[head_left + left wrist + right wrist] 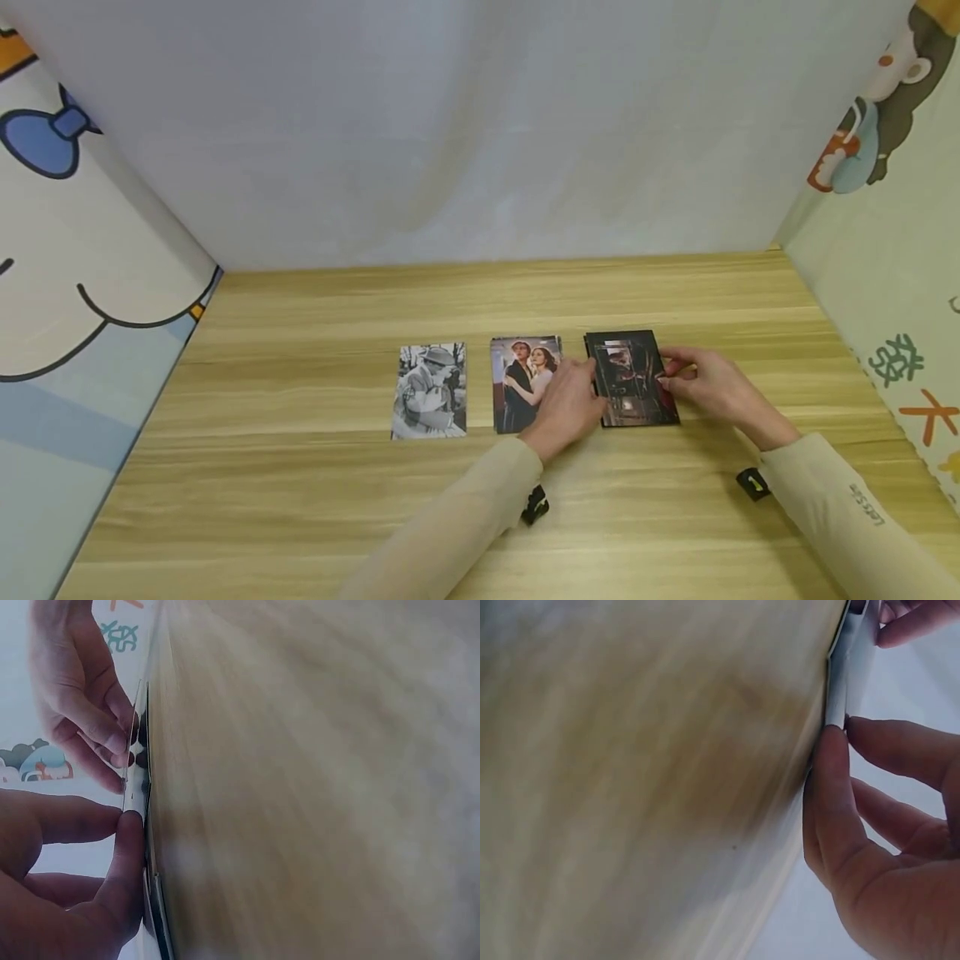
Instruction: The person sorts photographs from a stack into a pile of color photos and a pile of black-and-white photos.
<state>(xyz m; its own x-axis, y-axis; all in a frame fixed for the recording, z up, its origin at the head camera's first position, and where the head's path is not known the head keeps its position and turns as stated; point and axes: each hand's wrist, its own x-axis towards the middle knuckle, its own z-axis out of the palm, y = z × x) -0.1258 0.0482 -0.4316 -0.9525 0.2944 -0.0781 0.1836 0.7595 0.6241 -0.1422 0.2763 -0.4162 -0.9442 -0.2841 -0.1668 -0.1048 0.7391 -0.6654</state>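
A dark photo card [633, 379] lies over at least one other card at the right end of a row. My left hand [568, 408] pinches its left edge between thumb and a finger, while my right hand [708, 387] pinches the right edge. Seen edge-on in the left wrist view, the card is slightly raised above what lies beneath it, with the left hand [75, 877] at the near edge. The right wrist view has the right hand's [892, 840] thumb and finger meeting at the card's edge. Left of it, a stack topped by a photo of a couple [517, 383] is partly covered by my left hand.
A black-and-white photo card [429, 392] lies at the left end of the row on the wood-grain table [285, 483]. A pale curtain-like backdrop [480, 150] rises behind. Printed cartoon panels stand at the left [60, 250] and right [885, 275].
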